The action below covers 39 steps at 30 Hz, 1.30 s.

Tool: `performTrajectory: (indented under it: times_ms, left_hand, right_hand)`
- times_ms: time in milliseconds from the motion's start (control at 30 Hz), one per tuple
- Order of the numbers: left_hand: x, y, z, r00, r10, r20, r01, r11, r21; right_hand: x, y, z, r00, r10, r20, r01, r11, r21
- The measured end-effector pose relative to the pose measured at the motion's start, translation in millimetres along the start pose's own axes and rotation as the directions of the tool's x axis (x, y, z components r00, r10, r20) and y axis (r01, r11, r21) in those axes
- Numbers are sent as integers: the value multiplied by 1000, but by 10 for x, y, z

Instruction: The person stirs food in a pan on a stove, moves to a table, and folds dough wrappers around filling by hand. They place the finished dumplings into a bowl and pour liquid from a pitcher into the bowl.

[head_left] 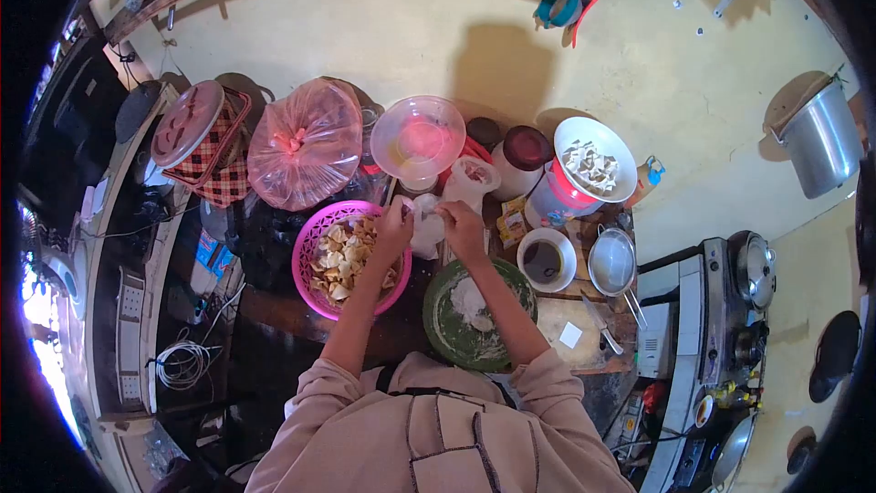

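Note:
Between my two hands hangs a small whitish plastic bag (426, 230). My left hand (395, 226) pinches one side of it, and my right hand (464, 230) pinches the other. Below my left forearm is a pink perforated basket (302, 274) with pale, chopped chunks (342, 260) in it. Under my right forearm sits a green basin (443, 333) with white powder (470, 301) inside. Just behind the bag stands another knotted white plastic bag (471, 179). What the held bag contains is too unclear to tell.
To the right are a bowl of dark liquid (542, 261), a strainer (611, 261), a knife (602, 324) and a white bowl of pale pieces (591, 164). A tied pink bag (306, 151) and a clear bowl (417, 132) stand behind. A stove (716, 310) is far right.

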<state>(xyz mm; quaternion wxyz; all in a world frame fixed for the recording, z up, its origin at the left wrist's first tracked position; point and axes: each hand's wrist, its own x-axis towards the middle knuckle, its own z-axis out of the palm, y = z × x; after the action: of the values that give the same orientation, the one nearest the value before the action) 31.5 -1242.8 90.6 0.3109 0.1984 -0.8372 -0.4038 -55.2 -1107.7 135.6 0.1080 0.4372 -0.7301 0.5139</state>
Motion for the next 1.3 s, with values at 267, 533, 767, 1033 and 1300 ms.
performTrajectory:
  times_ms: [267,533,767,1033,1300]
  left_hand:
    - [-37,130,-112,1000,26,12,-27,998,56]
    - [1,220,-183,999,45,24,-45,999,-1]
    - [17,247,-140,1000,5,27,-6,999,39]
    - [24,220,-73,1000,8,-15,-8,1000,-3]
    - [-12,275,-73,999,-41,-14,42,996,80]
  right_hand:
    - [-155,285,292,961,246,128,-237,968,-82]
    - [-117,630,207,865,499,-54,-502,864,-52]
    - [79,425,-145,775,624,-98,-610,780,138]
    - [61,590,-221,732,677,-80,-655,731,194]
    - [65,537,-322,735,670,-101,-629,730,269]
